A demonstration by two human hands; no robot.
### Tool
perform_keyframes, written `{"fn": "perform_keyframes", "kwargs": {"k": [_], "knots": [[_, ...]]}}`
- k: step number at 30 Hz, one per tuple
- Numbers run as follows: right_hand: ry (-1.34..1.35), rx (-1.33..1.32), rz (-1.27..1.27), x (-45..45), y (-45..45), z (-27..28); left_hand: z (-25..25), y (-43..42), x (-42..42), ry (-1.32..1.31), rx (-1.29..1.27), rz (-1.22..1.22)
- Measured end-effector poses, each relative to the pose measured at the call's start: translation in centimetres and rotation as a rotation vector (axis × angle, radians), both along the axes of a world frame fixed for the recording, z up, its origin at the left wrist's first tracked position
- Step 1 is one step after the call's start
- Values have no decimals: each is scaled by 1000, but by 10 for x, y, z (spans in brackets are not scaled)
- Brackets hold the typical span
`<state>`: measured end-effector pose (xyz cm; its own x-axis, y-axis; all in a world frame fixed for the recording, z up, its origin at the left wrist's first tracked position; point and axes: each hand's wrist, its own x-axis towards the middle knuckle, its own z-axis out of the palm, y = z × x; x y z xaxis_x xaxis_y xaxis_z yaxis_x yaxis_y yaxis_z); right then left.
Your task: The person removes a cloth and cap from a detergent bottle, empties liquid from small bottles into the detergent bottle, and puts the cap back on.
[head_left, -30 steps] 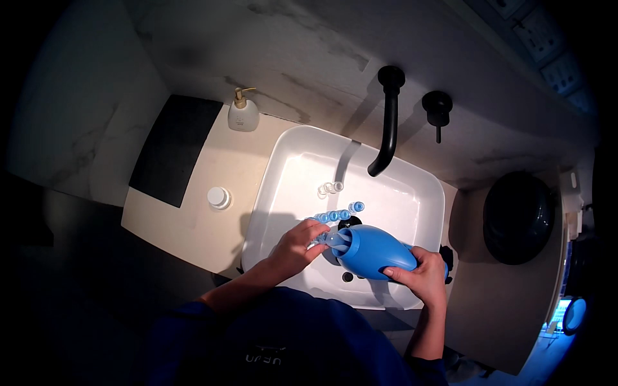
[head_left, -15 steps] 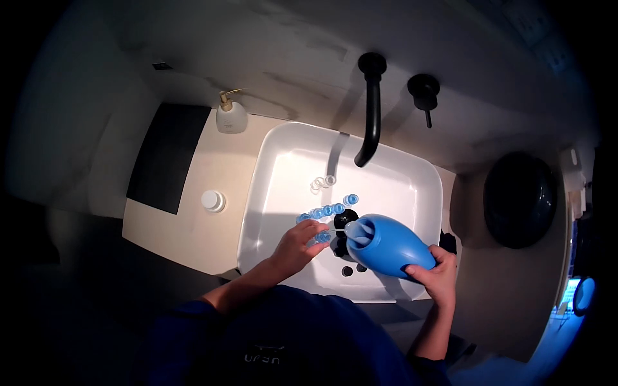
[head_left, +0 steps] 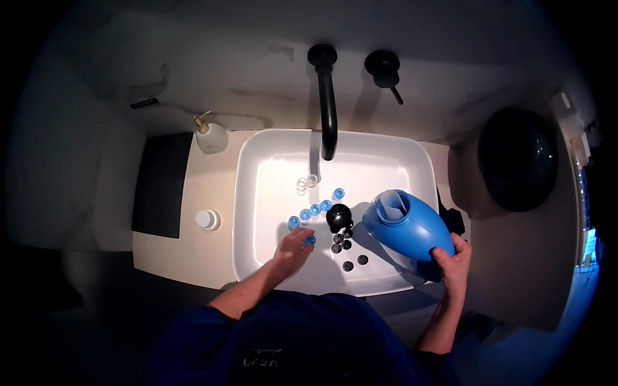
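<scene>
My right hand (head_left: 454,260) grips the lower end of a large blue bottle (head_left: 415,226) over the right side of the sink. Its open mouth, with a translucent spout inside, faces up and left, tilted. My left hand (head_left: 293,249) has its fingers closed around a small vial of blue liquid (head_left: 309,240) low in the sink. Just beyond it, several blue-filled vials (head_left: 315,210) stand in a slanting row, with another filled vial (head_left: 338,193) slightly apart. Clear vials (head_left: 301,186) sit farther back. Several small black caps (head_left: 347,244) lie between my hands.
The white sink (head_left: 247,186) has a round black drain piece (head_left: 338,217). A black faucet (head_left: 327,109) reaches over it, with a handle (head_left: 385,71) beside. On the counter are a soap dispenser (head_left: 211,138), a white-lidded jar (head_left: 207,220) and a dark mat (head_left: 163,186).
The blue bottle has moved right, away from the vial in my left hand, and its mouth has tipped more upward. My left hand has lowered the vial toward the sink bottom. The view has shifted.
</scene>
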<state>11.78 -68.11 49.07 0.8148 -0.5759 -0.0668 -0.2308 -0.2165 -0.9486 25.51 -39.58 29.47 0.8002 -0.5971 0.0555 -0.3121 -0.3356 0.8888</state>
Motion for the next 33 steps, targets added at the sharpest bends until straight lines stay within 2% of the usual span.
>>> {"fn": "perform_keyframes", "kwargs": {"k": [2, 5, 8, 10, 11, 12, 13, 14, 15, 16, 19, 22, 26, 30, 31, 33], "knots": [[-36, -11, -19, -2, -2, -3, -3, -1, -3, -47, 30, 9], [-61, -36, -69, -4, -5, -14, 0, 2, -8, -282, 52, 37], [-33, 38, -100, -15, -18, -33, 64, 20, -10, -215, 88, 50], [-126, 45, -142, -17, -17, -45, 85, 39, -6, 0, 19, 301], [-216, 45, -193, -17, -17, -54, 79, 56, 8, -308, 36, 383], [-299, 28, -243, -17, -19, -69, 76, 76, 18, -202, -19, 556], [-293, 19, -253, -18, -18, -67, 71, 96, 32, -265, 99, 684], [-243, 86, -259, -18, -13, -61, 61, 117, 46, -221, 126, 761], [-195, 147, -269, -17, -9, -54, 48, 140, 58, -349, 285, 719], [-205, 136, -301, -14, -4, -51, 36, 155, 65, -306, 404, 707], [-215, 151, -307, -4, 11, -40, -6, 182, 74, -197, 442, 628], [-224, 129, -300, -6, 17, -30, -17, 184, 76, -92, 320, 590], [-258, 65, -389, -19, 32, -6, -33, 191, 83, -100, 249, 573], [-334, 46, -489, -51, 46, 1, -38, 207, 89, -62, 56, 680], [-354, 52, -521, -59, 50, 3, -34, 208, 92, -85, 5, 742], [-371, 32, -561, -69, 65, 7, 11, 198, 94, 15, -168, 783]]}}
